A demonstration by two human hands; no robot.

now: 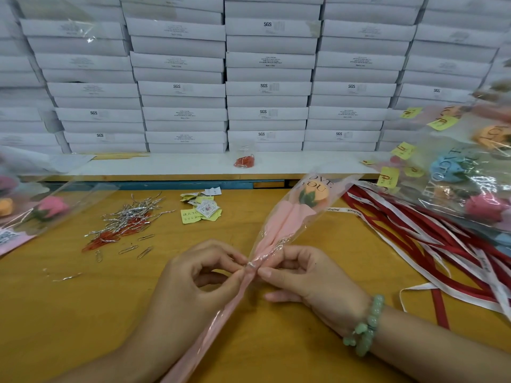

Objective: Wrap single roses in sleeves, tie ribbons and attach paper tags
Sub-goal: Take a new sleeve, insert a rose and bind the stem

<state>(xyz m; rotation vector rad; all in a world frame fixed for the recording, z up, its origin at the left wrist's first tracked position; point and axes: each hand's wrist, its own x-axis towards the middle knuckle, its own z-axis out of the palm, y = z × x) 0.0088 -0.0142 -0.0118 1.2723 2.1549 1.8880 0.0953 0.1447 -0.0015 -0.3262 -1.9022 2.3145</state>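
Nearest the camera, the tail of the pink-lined clear sleeve [279, 228] ran across the wooden table [83, 313], slanting up and to the right. At its narrow neck both hands met. The left hand [193, 277] came in from the sleeve's left side, and its thumb and forefinger pinched the silver tie [250, 264] wound round the neck. The right hand [307, 277] pinched the same tie from the sleeve's right side, with its other fingers curled. A green bead bracelet [365, 327] sat on the right wrist.

Above the tie the sleeve widened, and the orange rose [313, 195] lay inside it near the open end, under printed letters.

Left of the sleeve, a few loose paper clips [132, 248] lay on the table. Beyond them was a heap of silver twist ties [130, 214] mixed with red clips. Just left of the sleeve's wide end sat a small scatter of yellow and white paper tags [199, 210]. Far to the left lay a pink rose [52, 207] in its own sleeve.

Right of the sleeve, red and white ribbons [414, 233] lay in a loose spread. Past them was a pile of wrapped roses [464, 175] bearing yellow tags.

Beyond the sleeve's open end, a clear jar of red clips [244, 157] stood on a white ledge [166, 164]. Behind that rose stacked white boxes [265, 89].
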